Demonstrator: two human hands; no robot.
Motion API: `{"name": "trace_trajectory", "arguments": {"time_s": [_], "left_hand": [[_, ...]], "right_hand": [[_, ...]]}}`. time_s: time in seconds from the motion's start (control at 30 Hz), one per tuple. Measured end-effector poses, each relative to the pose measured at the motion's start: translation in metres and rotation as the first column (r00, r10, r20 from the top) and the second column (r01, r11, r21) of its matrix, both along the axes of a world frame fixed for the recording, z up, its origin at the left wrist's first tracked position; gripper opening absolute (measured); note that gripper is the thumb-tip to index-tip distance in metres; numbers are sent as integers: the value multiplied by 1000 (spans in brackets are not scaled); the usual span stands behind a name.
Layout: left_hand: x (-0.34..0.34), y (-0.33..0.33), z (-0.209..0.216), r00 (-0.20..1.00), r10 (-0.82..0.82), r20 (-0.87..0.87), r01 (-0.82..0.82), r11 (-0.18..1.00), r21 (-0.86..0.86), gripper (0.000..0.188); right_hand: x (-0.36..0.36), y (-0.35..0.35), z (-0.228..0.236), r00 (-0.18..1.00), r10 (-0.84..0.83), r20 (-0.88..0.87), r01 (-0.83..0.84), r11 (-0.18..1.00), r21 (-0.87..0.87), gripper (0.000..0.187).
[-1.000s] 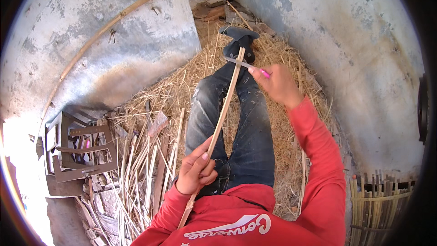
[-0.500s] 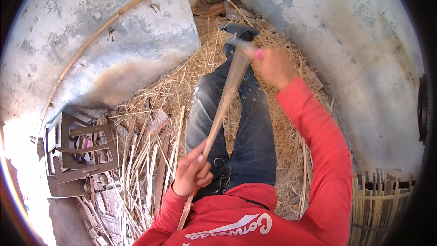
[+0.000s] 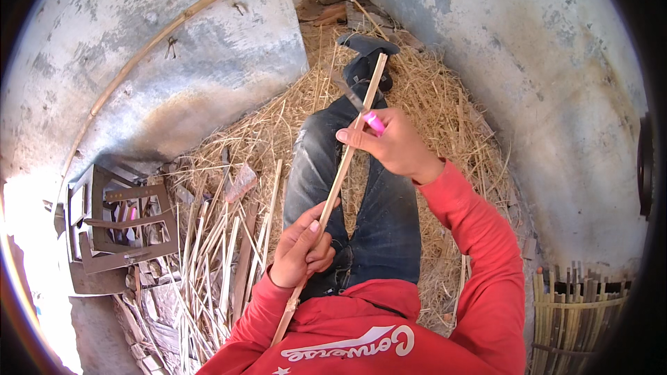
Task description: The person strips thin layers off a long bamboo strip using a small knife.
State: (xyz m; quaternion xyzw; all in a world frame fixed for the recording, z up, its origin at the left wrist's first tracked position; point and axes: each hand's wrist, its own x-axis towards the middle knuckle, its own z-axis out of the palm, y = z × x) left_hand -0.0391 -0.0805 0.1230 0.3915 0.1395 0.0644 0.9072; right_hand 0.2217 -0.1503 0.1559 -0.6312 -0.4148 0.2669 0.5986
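The stick point(image 3: 340, 172) is already long and thin. The left hand point(image 3: 303, 250) wraps round it, the right hand point(image 3: 396, 142) grips a knife point(image 3: 375, 123) — what's left, I can't tell.

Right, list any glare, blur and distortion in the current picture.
Head view, lower left: glare bleaches the edge white. Head view, centre: the knife blade is blurred, while the left hand looks sharp. Head view, upper left: the pole bows, perhaps from lens distortion.
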Motion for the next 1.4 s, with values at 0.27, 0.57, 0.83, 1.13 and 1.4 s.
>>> {"name": "trace_trajectory", "arguments": {"time_s": [0.27,0.57,0.83,1.13,1.4], "left_hand": [[-24,11,6,963,-258,-78,270,914,303,56],[-22,3,-15,996,-65,65,56,990,131,53],[-25,0,-10,997,-58,53,55,997,59,53],[-22,-4,-9,999,-44,31,44,999,-2,52],[-25,2,-20,999,23,34,-21,997,-77,51]], "right_hand": [[34,-14,22,976,-198,-92,197,980,-21,35],[18,-23,22,859,-317,402,305,947,95,38],[34,-26,14,724,-425,543,411,898,156,40],[9,-20,3,709,-349,613,431,902,15,36],[-32,-40,-15,807,-160,568,206,978,-17,33]]}}
